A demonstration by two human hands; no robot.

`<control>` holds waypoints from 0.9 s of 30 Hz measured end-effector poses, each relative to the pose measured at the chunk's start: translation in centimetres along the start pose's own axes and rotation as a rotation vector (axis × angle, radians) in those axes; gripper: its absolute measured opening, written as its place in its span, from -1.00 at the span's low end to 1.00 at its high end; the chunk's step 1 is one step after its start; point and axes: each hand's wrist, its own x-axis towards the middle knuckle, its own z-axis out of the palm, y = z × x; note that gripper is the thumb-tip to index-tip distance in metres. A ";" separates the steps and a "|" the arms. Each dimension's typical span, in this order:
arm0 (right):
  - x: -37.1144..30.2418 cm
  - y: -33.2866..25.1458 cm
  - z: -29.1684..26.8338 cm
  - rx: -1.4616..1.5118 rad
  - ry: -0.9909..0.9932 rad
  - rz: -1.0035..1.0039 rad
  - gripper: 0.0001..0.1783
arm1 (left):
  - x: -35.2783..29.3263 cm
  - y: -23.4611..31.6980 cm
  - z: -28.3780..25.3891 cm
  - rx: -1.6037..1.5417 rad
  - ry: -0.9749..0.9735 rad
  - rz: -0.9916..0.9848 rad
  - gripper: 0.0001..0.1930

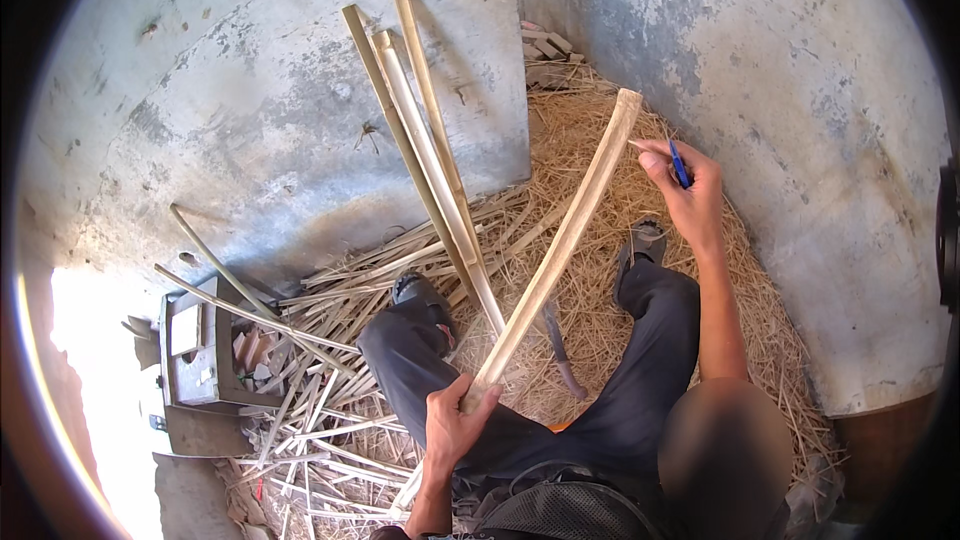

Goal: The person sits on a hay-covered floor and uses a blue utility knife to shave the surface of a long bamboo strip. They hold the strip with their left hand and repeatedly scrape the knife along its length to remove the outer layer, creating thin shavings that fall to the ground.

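A long split bamboo piece [560, 240], pale and slightly bent, slants up and away from my lap. My left hand [455, 420] is closed around its near end. At its far end, my right hand [685, 180] pinches a blue pen [680, 166], with the tip close to the bamboo's right edge; whether it touches I cannot tell. On the floor between my legs lies a dark, curved tool [558, 335] with a brownish handle, partly hidden by the bamboo.
Several long split bamboo poles [425, 130] lean against the left wall [230, 90]. Loose strips [350, 270] pile up at the left, beside a grey box [205, 350] holding broken pieces. Straw-like shavings [760, 320] cover the floor up to the right wall [820, 170].
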 end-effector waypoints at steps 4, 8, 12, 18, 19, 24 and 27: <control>0.2 0.4 0.8 0.134 0.050 -0.014 -0.68 | -0.1 -0.2 0.1 0.013 -0.003 0.002 -0.59; 0.3 0.7 0.5 0.046 0.028 0.018 -0.70 | 0.0 0.1 0.1 0.020 -0.004 0.005 -0.60; 0.3 0.6 0.5 -0.008 0.025 0.069 -0.73 | 0.0 0.2 0.1 0.016 0.005 0.018 -0.61; 0.4 0.5 0.2 -0.029 0.011 0.006 -0.79 | -0.2 0.2 0.0 0.021 -0.004 0.003 -0.61; 0.4 0.5 0.3 -0.023 0.014 -0.027 -0.79 | -0.2 0.0 0.0 0.025 -0.002 0.011 -0.61; 0.5 1.6 0.1 0.048 -0.080 0.017 -0.77 | -0.1 -0.5 0.0 0.040 0.001 0.009 -0.61; 0.5 1.3 -0.9 0.047 -0.126 0.065 -0.73 | -0.1 0.3 -0.3 0.020 0.023 0.012 -0.61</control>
